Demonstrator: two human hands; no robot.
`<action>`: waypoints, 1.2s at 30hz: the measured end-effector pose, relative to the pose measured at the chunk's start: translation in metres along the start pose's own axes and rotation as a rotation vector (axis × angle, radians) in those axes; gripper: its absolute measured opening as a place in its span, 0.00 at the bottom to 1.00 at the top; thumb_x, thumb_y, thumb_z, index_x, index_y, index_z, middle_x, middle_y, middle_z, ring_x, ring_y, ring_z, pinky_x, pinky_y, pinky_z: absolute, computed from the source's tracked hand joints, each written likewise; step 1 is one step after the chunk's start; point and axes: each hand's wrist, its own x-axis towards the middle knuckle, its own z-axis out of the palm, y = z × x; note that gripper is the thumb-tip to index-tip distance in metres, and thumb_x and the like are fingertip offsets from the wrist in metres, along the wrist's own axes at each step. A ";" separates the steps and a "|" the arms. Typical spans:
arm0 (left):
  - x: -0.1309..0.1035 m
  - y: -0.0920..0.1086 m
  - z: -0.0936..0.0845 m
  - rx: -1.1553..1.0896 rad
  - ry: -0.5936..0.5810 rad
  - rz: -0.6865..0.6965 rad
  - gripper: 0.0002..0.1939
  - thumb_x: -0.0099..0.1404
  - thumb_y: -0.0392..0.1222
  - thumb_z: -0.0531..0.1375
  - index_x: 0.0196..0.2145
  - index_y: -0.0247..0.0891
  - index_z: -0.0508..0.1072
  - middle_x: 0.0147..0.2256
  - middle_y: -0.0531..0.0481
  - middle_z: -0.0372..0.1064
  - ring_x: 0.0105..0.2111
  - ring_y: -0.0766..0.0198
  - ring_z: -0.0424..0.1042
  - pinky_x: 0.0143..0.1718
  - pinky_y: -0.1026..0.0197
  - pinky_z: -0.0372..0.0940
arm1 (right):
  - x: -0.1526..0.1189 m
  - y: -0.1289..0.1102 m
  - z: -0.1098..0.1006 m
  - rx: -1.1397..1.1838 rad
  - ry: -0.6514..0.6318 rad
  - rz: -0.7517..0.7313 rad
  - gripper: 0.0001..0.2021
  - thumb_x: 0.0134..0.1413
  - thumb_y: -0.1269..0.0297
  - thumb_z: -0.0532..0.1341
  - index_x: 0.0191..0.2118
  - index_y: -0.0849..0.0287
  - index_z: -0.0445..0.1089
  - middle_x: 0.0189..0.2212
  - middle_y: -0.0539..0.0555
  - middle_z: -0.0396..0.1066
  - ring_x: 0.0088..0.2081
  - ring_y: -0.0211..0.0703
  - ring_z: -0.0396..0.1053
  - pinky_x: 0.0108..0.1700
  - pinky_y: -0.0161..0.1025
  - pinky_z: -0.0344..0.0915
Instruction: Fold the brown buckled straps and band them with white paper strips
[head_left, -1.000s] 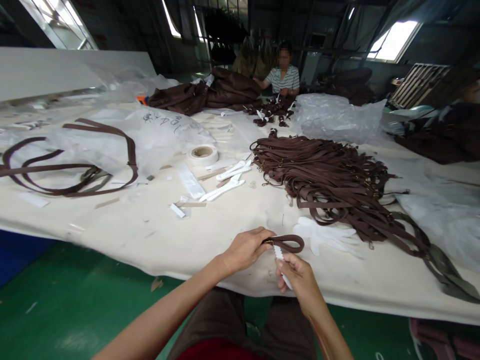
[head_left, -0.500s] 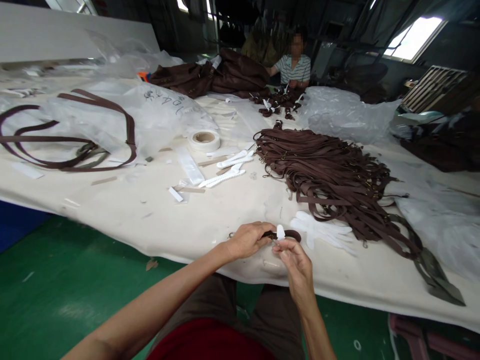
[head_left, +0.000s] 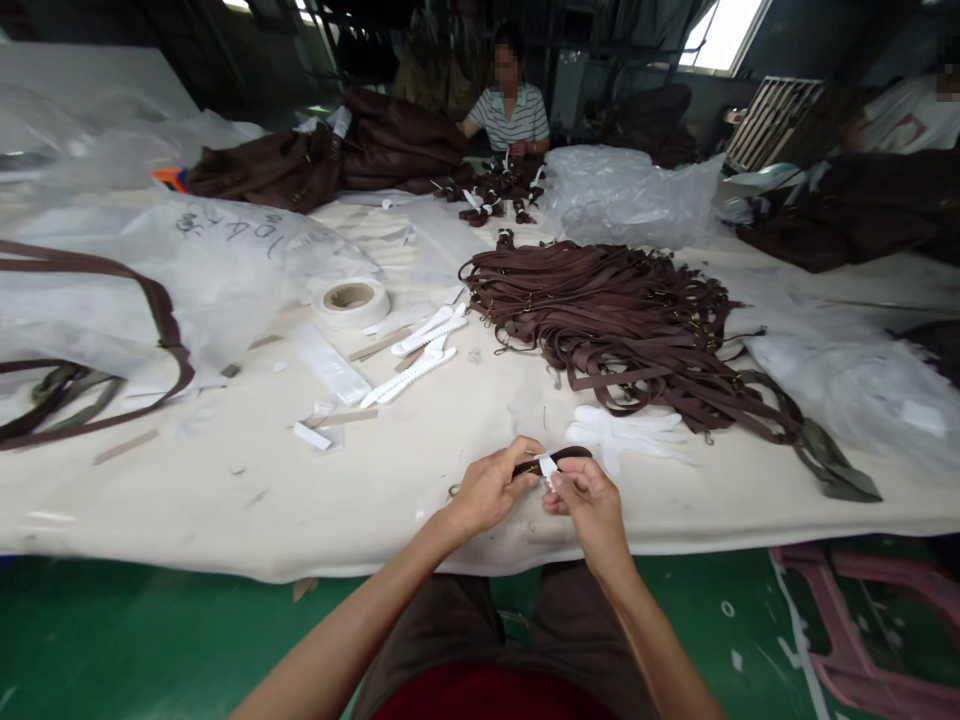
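Well, I have two bare hands at work near the front edge of one cream cloth-covered table [head_left: 487,400], fingers bent in towards each other. My left hand [head_left: 487,487] is closed in a pinch on one brown strap [head_left: 576,453], flat and folded into a narrow loop whose round end pokes out behind my right hand [head_left: 589,500]. That right hand is also pinched tight, thumb against fingers, on one white tie [head_left: 548,468], smooth and thin, which lies across the strap between the two hands; whether it goes all the way round I cannot tell. One small metal hook [head_left: 453,491] shows just beside the left hand. Beyond, I count one heap of brown straps [head_left: 600,310], too tangled to number, soft and ribbon-like with brassy clips; one limp white glove shape [head_left: 626,436], perhaps two layered; and at least two spare ties [head_left: 409,376] with toothed edges. Near those stands one roll of white tape [head_left: 352,317] on a round cardboard core. Farther back are one crinkled heap of clear plastic [head_left: 630,200] and one person [head_left: 510,115] in a striped shirt.
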 end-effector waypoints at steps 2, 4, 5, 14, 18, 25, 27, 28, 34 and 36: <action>0.000 0.000 0.000 0.009 -0.006 -0.001 0.12 0.67 0.43 0.55 0.48 0.48 0.66 0.43 0.57 0.78 0.43 0.60 0.75 0.46 0.61 0.63 | 0.004 -0.001 0.003 -0.004 0.025 0.005 0.26 0.34 0.45 0.72 0.33 0.59 0.68 0.20 0.48 0.72 0.20 0.37 0.70 0.24 0.36 0.71; 0.000 0.000 0.000 0.027 -0.007 -0.018 0.12 0.67 0.43 0.55 0.49 0.49 0.65 0.43 0.57 0.78 0.44 0.60 0.75 0.46 0.60 0.62 | 0.006 -0.002 0.005 -0.012 0.049 0.014 0.25 0.33 0.46 0.72 0.32 0.60 0.69 0.19 0.47 0.71 0.19 0.38 0.69 0.22 0.36 0.70; 0.000 0.000 0.000 0.035 -0.006 -0.028 0.13 0.67 0.43 0.55 0.49 0.49 0.64 0.44 0.57 0.78 0.45 0.59 0.75 0.47 0.59 0.62 | 0.007 -0.004 0.006 -0.018 0.053 0.023 0.24 0.33 0.47 0.72 0.31 0.60 0.69 0.18 0.47 0.70 0.18 0.38 0.69 0.21 0.36 0.70; 0.001 0.002 -0.003 0.067 -0.005 -0.045 0.12 0.67 0.44 0.55 0.49 0.50 0.64 0.46 0.55 0.78 0.46 0.57 0.75 0.48 0.57 0.62 | 0.013 -0.011 0.007 -0.117 0.098 0.118 0.07 0.43 0.61 0.65 0.25 0.59 0.69 0.14 0.45 0.68 0.13 0.33 0.64 0.13 0.28 0.59; 0.001 0.001 -0.003 0.073 -0.008 -0.030 0.12 0.68 0.44 0.54 0.49 0.49 0.63 0.47 0.54 0.77 0.47 0.57 0.75 0.48 0.57 0.62 | 0.015 -0.012 0.009 -0.236 0.095 0.107 0.05 0.46 0.67 0.63 0.24 0.58 0.69 0.13 0.44 0.67 0.11 0.31 0.61 0.13 0.27 0.55; 0.002 -0.002 -0.003 0.102 -0.012 -0.012 0.11 0.68 0.45 0.55 0.49 0.49 0.63 0.46 0.53 0.78 0.47 0.57 0.75 0.47 0.56 0.63 | 0.015 -0.015 0.018 -0.323 0.116 0.029 0.08 0.45 0.62 0.69 0.22 0.56 0.71 0.12 0.45 0.65 0.10 0.32 0.57 0.15 0.31 0.51; 0.002 -0.002 -0.003 0.106 -0.007 -0.006 0.12 0.68 0.45 0.55 0.49 0.49 0.63 0.47 0.53 0.78 0.48 0.56 0.75 0.47 0.56 0.64 | 0.016 -0.013 0.021 -0.323 0.132 0.006 0.07 0.45 0.61 0.69 0.24 0.55 0.72 0.12 0.45 0.65 0.11 0.32 0.57 0.16 0.32 0.50; 0.003 -0.002 -0.003 0.107 -0.006 -0.002 0.12 0.68 0.45 0.55 0.49 0.49 0.63 0.47 0.53 0.78 0.48 0.56 0.75 0.47 0.56 0.64 | 0.016 -0.012 0.023 -0.327 0.141 -0.007 0.06 0.45 0.61 0.69 0.25 0.55 0.73 0.12 0.45 0.65 0.12 0.33 0.57 0.17 0.32 0.50; 0.003 -0.005 -0.002 0.075 -0.004 0.007 0.11 0.69 0.47 0.56 0.48 0.48 0.65 0.48 0.51 0.77 0.49 0.56 0.75 0.50 0.55 0.64 | 0.016 -0.009 0.024 -0.379 0.113 -0.071 0.04 0.50 0.61 0.66 0.27 0.53 0.75 0.16 0.46 0.67 0.19 0.37 0.61 0.23 0.33 0.55; 0.003 -0.006 -0.002 0.062 -0.008 0.010 0.11 0.68 0.47 0.56 0.48 0.48 0.66 0.48 0.52 0.77 0.50 0.56 0.74 0.50 0.55 0.64 | 0.014 -0.017 0.015 -0.505 0.025 -0.078 0.07 0.54 0.63 0.62 0.27 0.54 0.75 0.17 0.47 0.67 0.20 0.37 0.62 0.25 0.34 0.55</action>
